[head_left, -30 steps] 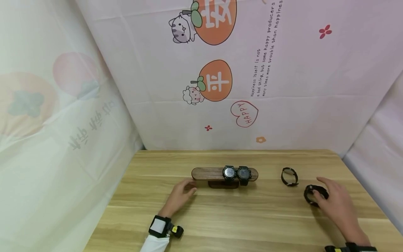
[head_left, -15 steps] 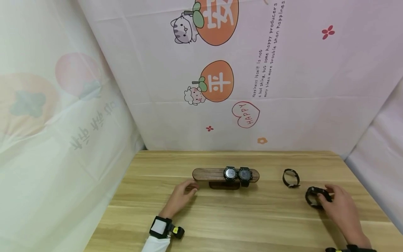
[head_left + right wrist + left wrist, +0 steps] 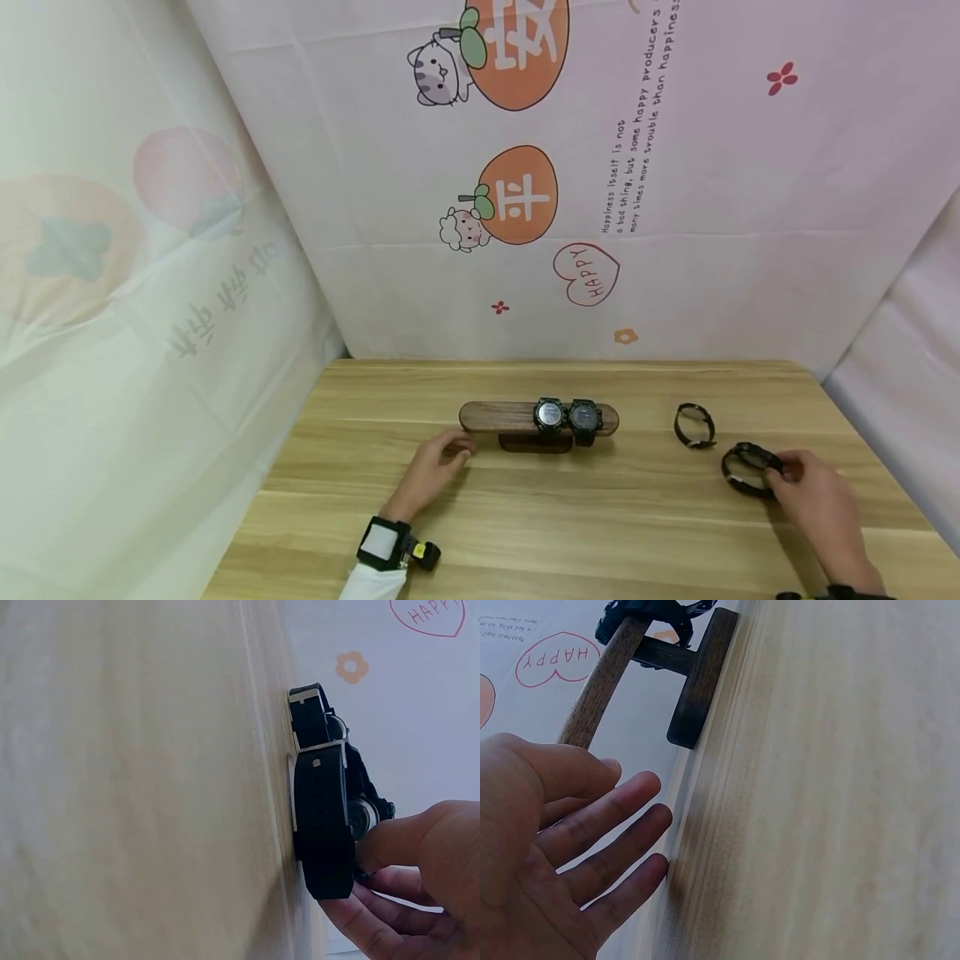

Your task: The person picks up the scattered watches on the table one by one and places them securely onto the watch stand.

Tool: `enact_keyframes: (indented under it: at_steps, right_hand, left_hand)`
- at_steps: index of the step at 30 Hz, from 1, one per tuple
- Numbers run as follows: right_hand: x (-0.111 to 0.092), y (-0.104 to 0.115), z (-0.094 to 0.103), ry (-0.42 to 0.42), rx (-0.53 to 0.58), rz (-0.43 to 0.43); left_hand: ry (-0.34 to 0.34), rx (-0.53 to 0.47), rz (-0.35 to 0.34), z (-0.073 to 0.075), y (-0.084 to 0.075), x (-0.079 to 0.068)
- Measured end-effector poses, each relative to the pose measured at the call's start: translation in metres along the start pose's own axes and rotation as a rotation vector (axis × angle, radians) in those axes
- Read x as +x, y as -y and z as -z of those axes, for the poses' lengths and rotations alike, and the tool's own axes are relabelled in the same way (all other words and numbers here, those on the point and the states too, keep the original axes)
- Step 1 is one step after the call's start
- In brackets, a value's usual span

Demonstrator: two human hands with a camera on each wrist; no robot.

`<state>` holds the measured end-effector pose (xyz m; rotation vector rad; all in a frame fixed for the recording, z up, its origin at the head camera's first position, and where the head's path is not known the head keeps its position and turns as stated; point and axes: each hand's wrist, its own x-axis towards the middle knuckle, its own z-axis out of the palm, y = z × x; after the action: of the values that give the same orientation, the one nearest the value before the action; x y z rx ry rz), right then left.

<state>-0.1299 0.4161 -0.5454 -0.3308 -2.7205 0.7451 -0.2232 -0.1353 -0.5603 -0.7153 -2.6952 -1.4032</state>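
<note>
My right hand (image 3: 821, 496) pinches a black wristwatch (image 3: 750, 468) at its right side, thumb on the near side. In the right wrist view the watch's looped strap (image 3: 322, 817) and buckle face the camera, and the thumb lies against the watch head. My left hand (image 3: 433, 467) is at the left end of a dark wooden watch stand (image 3: 495, 417). Its fingers are loosely extended in the left wrist view, with the thumb (image 3: 577, 769) overlapping the end of the stand's bar (image 3: 604, 690). Two black watches (image 3: 550, 413) sit side by side on the bar's right half.
Another black watch (image 3: 694, 426), its strap in a loop, lies on the wooden table (image 3: 600, 525) between the stand and my right hand. A white printed cloth (image 3: 705, 275) hangs behind the table, with more cloth at both sides.
My right hand has closed its fingers on the watch's right side. The watch has turned and shifted slightly left. The left hand stays by the stand's end.
</note>
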Motion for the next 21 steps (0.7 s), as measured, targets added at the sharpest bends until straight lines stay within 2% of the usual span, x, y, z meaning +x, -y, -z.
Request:
enact_keyframes:
  at_steps: [8,21]
  right_hand:
    - [-0.001,-0.002,-0.001,0.003,0.006,0.000]
    - [-0.004,0.009,-0.008,0.018,0.006,-0.013]
  left_hand:
    - [-0.003,0.004,-0.028,-0.001,0.000,-0.001]
    - [0.007,-0.002,-0.051,-0.004,-0.004,0.000]
